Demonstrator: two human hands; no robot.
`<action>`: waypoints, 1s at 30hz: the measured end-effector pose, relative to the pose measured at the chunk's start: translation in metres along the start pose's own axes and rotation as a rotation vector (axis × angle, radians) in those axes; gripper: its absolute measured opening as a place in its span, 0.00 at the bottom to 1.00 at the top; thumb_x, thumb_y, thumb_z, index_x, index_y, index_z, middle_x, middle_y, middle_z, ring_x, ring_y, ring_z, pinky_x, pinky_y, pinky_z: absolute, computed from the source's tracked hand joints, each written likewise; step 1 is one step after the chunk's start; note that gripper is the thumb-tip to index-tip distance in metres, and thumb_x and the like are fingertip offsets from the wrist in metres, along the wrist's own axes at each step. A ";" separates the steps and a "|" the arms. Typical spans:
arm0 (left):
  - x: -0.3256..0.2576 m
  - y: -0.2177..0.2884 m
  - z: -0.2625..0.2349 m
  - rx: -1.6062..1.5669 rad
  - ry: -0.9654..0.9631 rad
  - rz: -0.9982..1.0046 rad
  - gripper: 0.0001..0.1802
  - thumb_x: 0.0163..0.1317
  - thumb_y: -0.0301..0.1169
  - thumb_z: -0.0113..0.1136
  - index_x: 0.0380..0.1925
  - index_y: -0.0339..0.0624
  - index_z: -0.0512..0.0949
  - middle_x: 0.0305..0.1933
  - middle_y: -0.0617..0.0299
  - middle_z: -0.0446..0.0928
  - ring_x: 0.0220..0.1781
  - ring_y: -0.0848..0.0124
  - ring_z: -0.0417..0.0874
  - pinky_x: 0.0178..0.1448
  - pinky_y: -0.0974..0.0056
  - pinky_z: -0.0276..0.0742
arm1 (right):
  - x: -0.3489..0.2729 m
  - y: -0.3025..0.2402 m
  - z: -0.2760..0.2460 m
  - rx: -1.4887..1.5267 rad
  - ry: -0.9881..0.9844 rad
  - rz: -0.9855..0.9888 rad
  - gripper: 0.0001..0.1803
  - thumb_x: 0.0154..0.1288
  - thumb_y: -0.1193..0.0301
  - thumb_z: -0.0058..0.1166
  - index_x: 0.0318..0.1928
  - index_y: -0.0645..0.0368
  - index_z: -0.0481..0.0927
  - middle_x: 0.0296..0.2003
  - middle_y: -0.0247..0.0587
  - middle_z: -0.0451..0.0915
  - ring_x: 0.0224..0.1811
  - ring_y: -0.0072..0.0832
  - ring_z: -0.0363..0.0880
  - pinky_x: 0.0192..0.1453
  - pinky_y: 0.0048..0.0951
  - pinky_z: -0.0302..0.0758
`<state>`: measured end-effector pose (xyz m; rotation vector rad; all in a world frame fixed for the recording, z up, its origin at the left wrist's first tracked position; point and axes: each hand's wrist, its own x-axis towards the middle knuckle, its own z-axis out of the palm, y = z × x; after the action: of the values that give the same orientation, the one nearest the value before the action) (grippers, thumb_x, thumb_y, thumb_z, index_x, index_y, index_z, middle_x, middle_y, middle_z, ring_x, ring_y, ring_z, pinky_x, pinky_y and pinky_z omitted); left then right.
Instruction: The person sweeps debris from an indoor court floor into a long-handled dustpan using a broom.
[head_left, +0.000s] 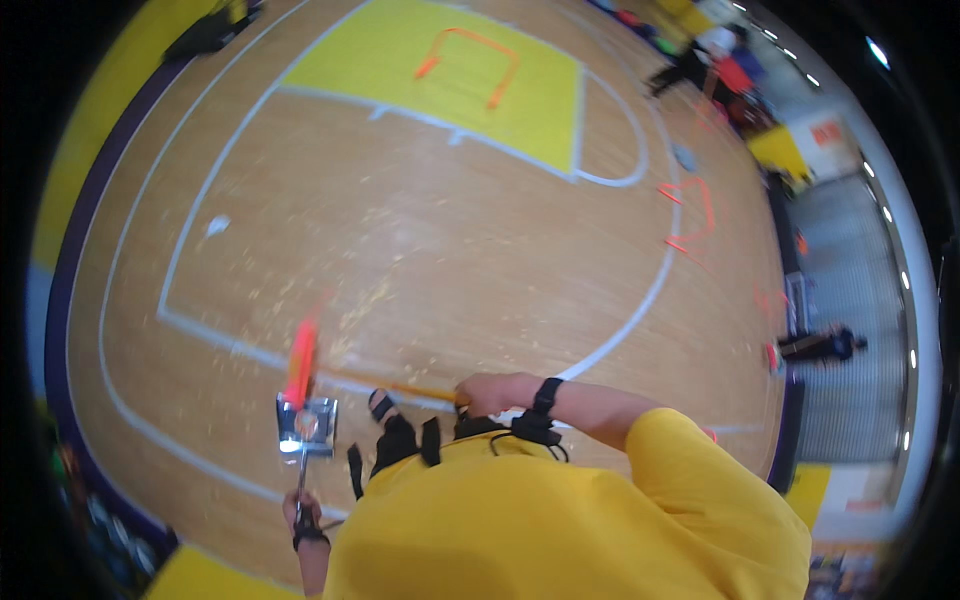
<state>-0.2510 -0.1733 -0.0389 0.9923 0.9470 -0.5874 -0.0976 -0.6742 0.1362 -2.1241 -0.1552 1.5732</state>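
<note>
Right hand: the right hand (492, 394) is closed around the near end of a long, thin, yellow-orange stick (410, 389). A black band (546, 395) goes around that wrist.
Left hand: the left hand (303, 508) is low down and looks curled around a thin, dark metal handle (303, 473). It is too small to see each finger. It has a dark strap (309, 530) on its wrist.
Broom: the stick runs left, just past the foot, to a bright red-orange broom head (301, 368). The head is blurry. Its low end overlaps the top edge of the pan, but I cannot tell if they touch.
Dustpan: a shiny, silver, square metal dustpan (290, 432) is at the far end of the handle, left of the foot. A pale patch shows in its middle, too fuzzy to name.
Bits: lots of small, pale yellow bits (375, 298) are spread over the shiny brown wooden floor (480, 245), most of them past the broom head.
Foot: one foot in a dark sandal (380, 405) is between the dustpan and the right hand.
Far off: a crumpled white thing (217, 225) lies to the left. An orange frame (512, 70) is on the yellow painted box (370, 60). A person in dark clothes (820, 346) is at the right side.
</note>
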 end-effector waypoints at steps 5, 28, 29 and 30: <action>0.007 0.002 0.023 -0.359 0.182 -0.232 0.09 0.53 0.31 0.43 0.16 0.45 0.63 0.11 0.68 0.59 0.11 0.78 0.62 0.13 0.74 0.58 | -0.024 0.039 0.018 0.007 0.086 0.020 0.07 0.46 0.75 0.45 0.22 0.67 0.75 0.14 0.44 0.73 0.17 0.33 0.73 0.21 0.32 0.70; -0.033 -0.014 0.191 -0.306 0.154 -0.211 0.10 0.53 0.33 0.42 0.17 0.41 0.62 0.11 0.68 0.59 0.09 0.79 0.61 0.10 0.77 0.60 | -0.097 0.263 -0.016 0.963 0.740 0.223 0.11 0.47 0.71 0.48 0.28 0.70 0.71 0.17 0.44 0.73 0.14 0.29 0.73 0.16 0.27 0.70; -0.032 -0.013 0.199 -0.245 0.154 -0.232 0.10 0.53 0.33 0.43 0.17 0.42 0.62 0.11 0.69 0.59 0.09 0.79 0.61 0.10 0.77 0.59 | -0.093 0.260 -0.016 0.954 0.717 0.202 0.11 0.47 0.71 0.48 0.28 0.70 0.71 0.17 0.44 0.73 0.14 0.29 0.73 0.16 0.27 0.70; -0.030 -0.012 0.215 -0.243 0.159 -0.237 0.10 0.54 0.33 0.43 0.17 0.43 0.61 0.11 0.69 0.59 0.09 0.79 0.61 0.10 0.77 0.59 | -0.091 0.256 -0.015 0.866 0.672 0.246 0.11 0.47 0.70 0.48 0.26 0.69 0.71 0.17 0.44 0.73 0.15 0.30 0.74 0.18 0.28 0.71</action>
<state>-0.1908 -0.3704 0.0295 0.7209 1.2573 -0.5795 -0.1635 -0.9367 0.1043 -1.8275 0.8722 0.7127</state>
